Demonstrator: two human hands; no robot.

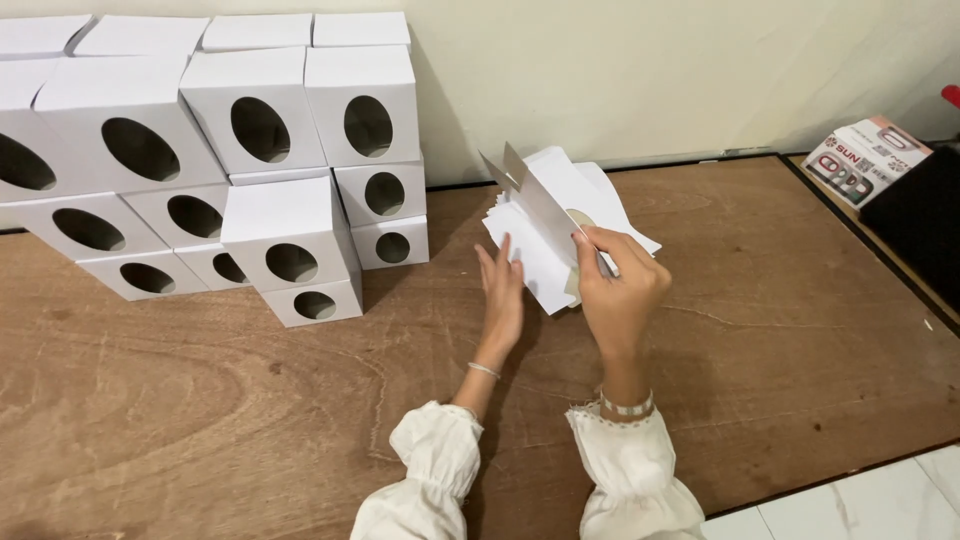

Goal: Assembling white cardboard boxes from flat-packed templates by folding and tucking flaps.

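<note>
head view: right hand [618, 295] pinches a flat carton [540, 205]; left hand [503, 290] lies open, flat.

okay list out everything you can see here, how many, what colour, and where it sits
folded white cardboard boxes with oval cut-outs: over a dozen, exact count unclear, white, stacked at the left against the wall
pile of flat white cardboard sheets: one pile, white, on the board behind the hands
raised flat cardboard sheet: one, white with a grey underside, lifted off the pile
brown wooden board: one, brown, under everything
small printed carton: one, white with red, far right
black surface: one, black, right edge
pale tiled floor: white, bottom right corner
left hand: flat on the pile's near edge, thin bracelet, white sleeve
right hand: pinching the raised sheet, wristband, white sleeve
</note>
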